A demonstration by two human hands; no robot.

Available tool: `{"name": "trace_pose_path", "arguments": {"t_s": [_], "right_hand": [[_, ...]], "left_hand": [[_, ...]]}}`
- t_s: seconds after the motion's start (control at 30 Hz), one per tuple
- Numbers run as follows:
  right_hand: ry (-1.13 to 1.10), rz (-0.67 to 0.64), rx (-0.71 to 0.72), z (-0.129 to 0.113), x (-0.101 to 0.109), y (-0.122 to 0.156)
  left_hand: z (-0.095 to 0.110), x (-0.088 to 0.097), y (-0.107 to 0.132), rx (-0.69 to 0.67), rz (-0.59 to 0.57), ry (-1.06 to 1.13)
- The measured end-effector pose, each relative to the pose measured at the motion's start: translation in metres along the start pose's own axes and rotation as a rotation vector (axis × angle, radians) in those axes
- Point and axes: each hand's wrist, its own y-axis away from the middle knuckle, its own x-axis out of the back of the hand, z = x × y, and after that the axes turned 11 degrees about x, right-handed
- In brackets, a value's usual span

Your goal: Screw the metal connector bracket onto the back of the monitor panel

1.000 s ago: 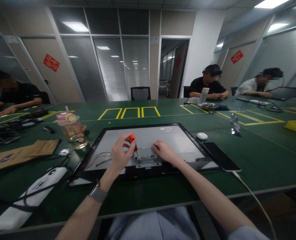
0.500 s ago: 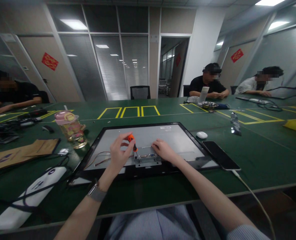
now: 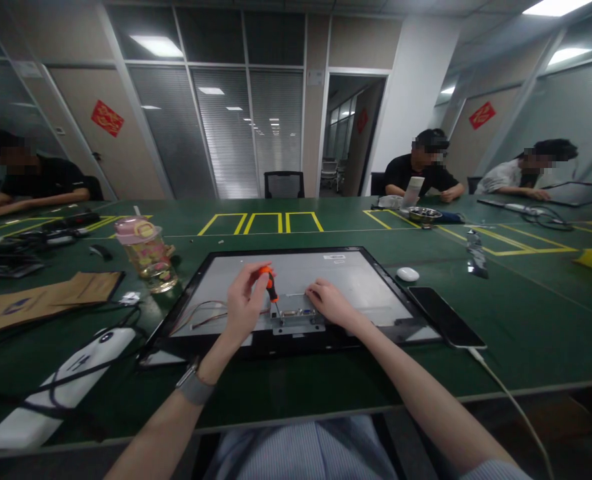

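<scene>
My left hand (image 3: 245,300) is closed around the orange-and-black handle of a screwdriver (image 3: 273,288). The screwdriver tilts slightly, its shaft pointing down to the left end of a metal bracket with connector ports (image 3: 299,323). Whether its tip sits in a screw is too small to tell. The bracket lies at the near edge of a black-framed display panel (image 3: 296,267), grey back upward. My right hand (image 3: 332,303) rests at the bracket's right side, fingers bunched by its far edge; what they pinch is hidden. Thin wires (image 3: 203,313) lie on the panel left of my left hand.
Right of the panel are a phone (image 3: 446,317) on a white cable and a white case (image 3: 407,274). To the left stand a pink-lidded cup (image 3: 146,257), a brown paper bag (image 3: 51,303) and a white device (image 3: 61,390) with black cords. Other people sit across the table.
The fingers of my left hand have drawn closer around the screwdriver handle, and its shaft has shifted slightly right. My right hand stays by the bracket. The whole view has shifted a little.
</scene>
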Motion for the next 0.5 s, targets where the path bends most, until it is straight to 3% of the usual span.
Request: {"name": "trace_pose_path", "arguments": {"t_s": [0.13,0.3,0.5], "right_hand": [[0.009,-0.003,0.001,0.0002,-0.0009,-0.0004],[0.021,-0.014,0.006,-0.0011,-0.0005,-0.0003],[0.050,-0.031,0.004,-0.0034,0.0010,0.0001]], "left_hand": [[-0.0009,0.0021,0.0004,0.027,-0.048,0.035],[-0.0047,0.0048,0.0032,-0.045,-0.080,-0.065],[-0.0057,0.0036,0.0073,-0.189,0.001,-0.208]]}}
